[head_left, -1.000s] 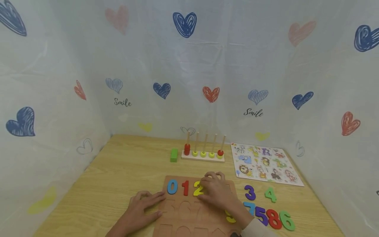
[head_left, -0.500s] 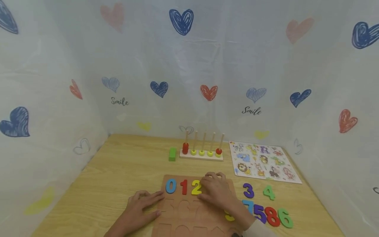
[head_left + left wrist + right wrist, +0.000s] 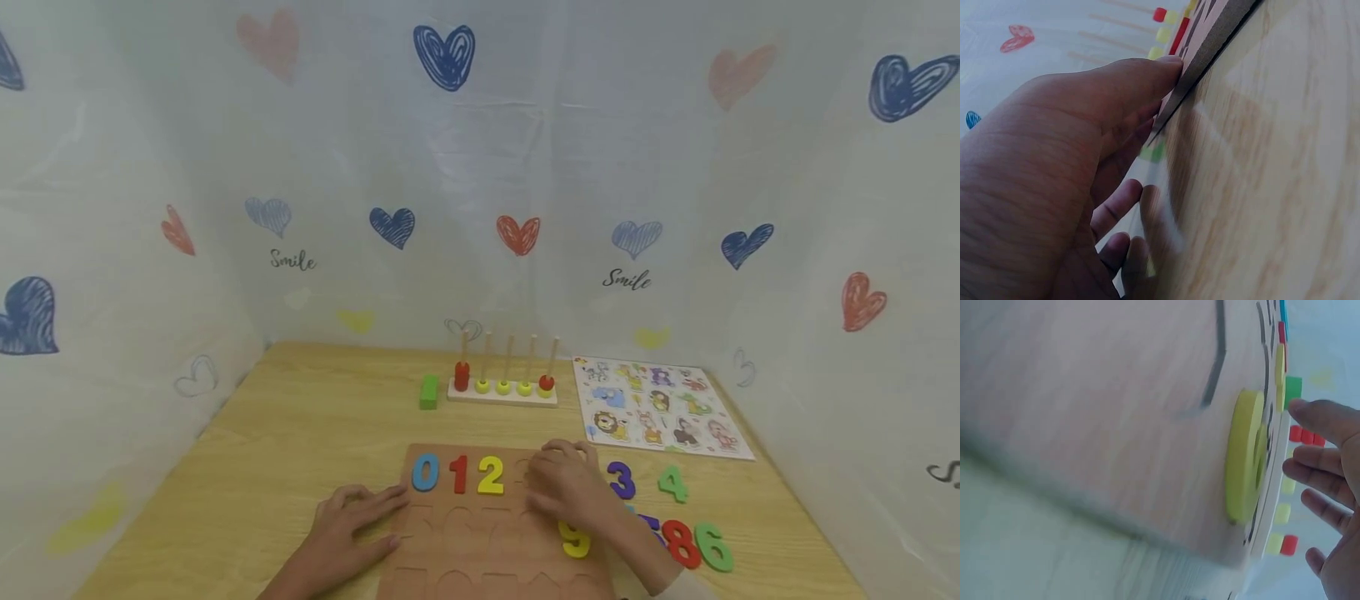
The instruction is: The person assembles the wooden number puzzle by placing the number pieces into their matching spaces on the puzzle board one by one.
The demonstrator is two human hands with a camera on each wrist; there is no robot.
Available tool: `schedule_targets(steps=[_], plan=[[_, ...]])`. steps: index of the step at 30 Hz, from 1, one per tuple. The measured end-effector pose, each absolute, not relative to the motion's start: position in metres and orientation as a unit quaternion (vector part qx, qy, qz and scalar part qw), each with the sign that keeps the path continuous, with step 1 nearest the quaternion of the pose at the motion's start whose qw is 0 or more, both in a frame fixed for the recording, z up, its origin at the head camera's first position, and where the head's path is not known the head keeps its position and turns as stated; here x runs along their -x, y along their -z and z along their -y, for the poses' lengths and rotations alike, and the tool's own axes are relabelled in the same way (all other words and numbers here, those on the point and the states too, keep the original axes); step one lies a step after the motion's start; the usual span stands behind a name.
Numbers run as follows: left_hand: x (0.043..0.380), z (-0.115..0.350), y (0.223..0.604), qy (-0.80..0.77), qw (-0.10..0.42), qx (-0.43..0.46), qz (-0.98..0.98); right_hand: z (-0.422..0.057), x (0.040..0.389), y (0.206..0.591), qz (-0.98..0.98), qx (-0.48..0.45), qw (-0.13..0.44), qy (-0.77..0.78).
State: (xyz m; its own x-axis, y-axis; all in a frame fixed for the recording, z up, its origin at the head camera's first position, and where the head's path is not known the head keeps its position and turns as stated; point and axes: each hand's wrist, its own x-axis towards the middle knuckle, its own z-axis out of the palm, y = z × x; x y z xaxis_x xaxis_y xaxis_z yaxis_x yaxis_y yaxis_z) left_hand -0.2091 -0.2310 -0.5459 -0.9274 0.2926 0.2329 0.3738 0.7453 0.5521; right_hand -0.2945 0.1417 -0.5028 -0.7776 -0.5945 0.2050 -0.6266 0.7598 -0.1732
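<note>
A brown number puzzle board [image 3: 450, 558] lies on the table, with a blue 0 [image 3: 416, 475], a red 1 [image 3: 460, 475] and a yellow 2 [image 3: 491, 476] along its top row. My left hand [image 3: 347, 532] rests at the board's left edge, thumb and fingers touching it, as the left wrist view also shows. Over the upper right of the board is my right hand [image 3: 570, 490], its fingers loosely bent; the right wrist view shows nothing between them. A yellow 9 [image 3: 576, 543] lies on the board beneath the right wrist.
Right of the board lie a purple 3 [image 3: 626, 482], a green 4 [image 3: 673, 483], a red 8 [image 3: 681, 544] and a green 6 [image 3: 714, 547]; my forearm partly hides more numbers. Behind stand a green block [image 3: 428, 393], a bead stacker [image 3: 502, 395] and an animal puzzle [image 3: 660, 408].
My right hand has moved right, off the yellow 2, which now shows fully in the top row. The left hand stays at the board's edge. The head view has shifted slightly.
</note>
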Motion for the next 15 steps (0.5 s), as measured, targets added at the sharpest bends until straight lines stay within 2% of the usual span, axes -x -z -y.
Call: schedule_targets(steps=[6, 15], plan=[[0.208, 0.231, 0.547, 0.300, 0.079, 0.180, 0.934, -0.153, 0.291, 0.500, 0.940, -0.313, 0.049, -0.125], [0.208, 0.228, 0.542, 0.306, 0.080, 0.175, 0.932, -0.165, 0.288, 0.498, 0.938, -0.315, 0.060, -0.131]])
